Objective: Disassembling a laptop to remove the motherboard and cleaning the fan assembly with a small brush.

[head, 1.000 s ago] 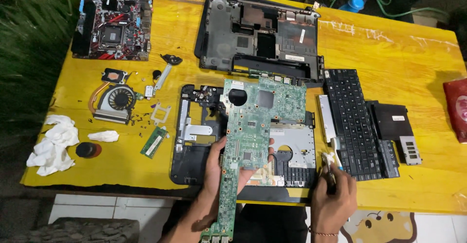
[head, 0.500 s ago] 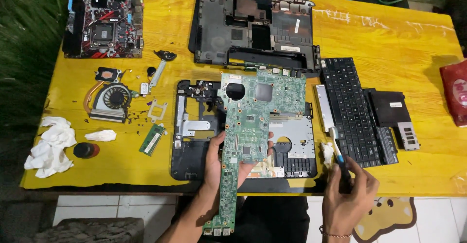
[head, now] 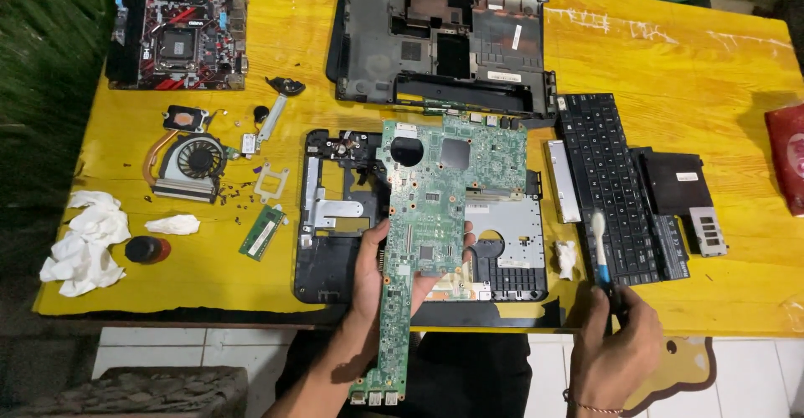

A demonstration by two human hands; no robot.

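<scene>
Over the near table edge, the green board [head: 435, 217] is held up by the left hand [head: 381, 271], which is clamped round its narrow lower part, above the black frame [head: 335, 234]. Right of the board, the right hand [head: 615, 347] is closed on a brush [head: 600, 246]. Light strokes with a steady board would seem best. The keyboard [head: 615, 188] lies right of the board.
</scene>
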